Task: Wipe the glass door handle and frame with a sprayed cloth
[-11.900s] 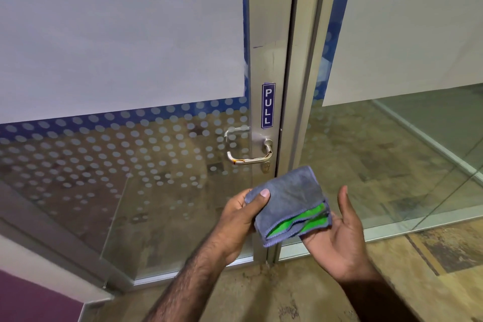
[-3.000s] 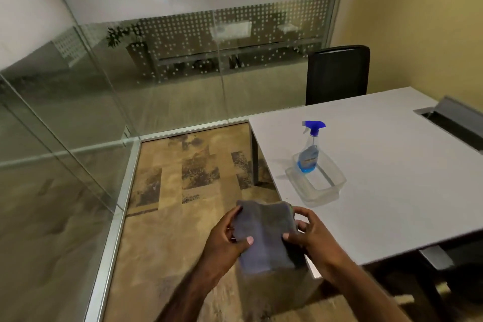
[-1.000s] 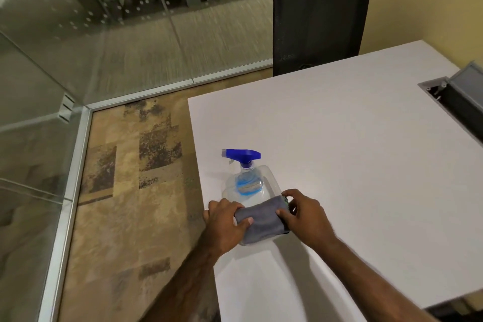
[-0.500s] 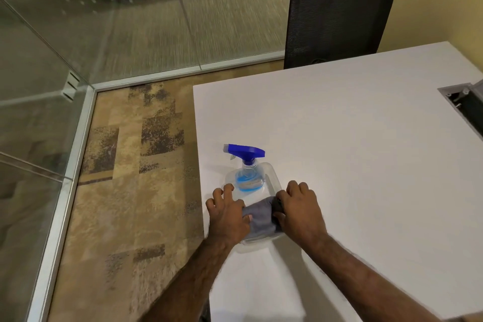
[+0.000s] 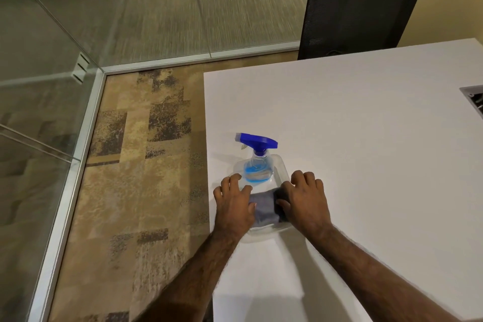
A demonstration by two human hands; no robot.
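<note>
A folded grey cloth (image 5: 264, 208) lies in the near end of a clear plastic tray (image 5: 281, 162) at the left edge of the white table (image 5: 366, 138). My left hand (image 5: 234, 206) presses on the cloth's left end and my right hand (image 5: 304, 204) on its right end, fingers spread over the tray's rim and thumbs against the cloth. A spray bottle (image 5: 257, 165) with a blue trigger head and blue liquid stands upright in the tray's far end, just beyond my fingertips. The glass door, its handle and its frame are out of view.
A black mesh chair (image 5: 360, 2) stands at the table's far side. An open cable box (image 5: 475, 98) is set into the table at the right edge. Glass walls (image 5: 39, 86) with aluminium floor rails close off the patterned carpet (image 5: 146, 191) to the left and behind.
Since 12 seconds ago I turned from the door to the table. In the last second the cloth went down into the tray, and my fingers have spread flatter and slightly apart.
</note>
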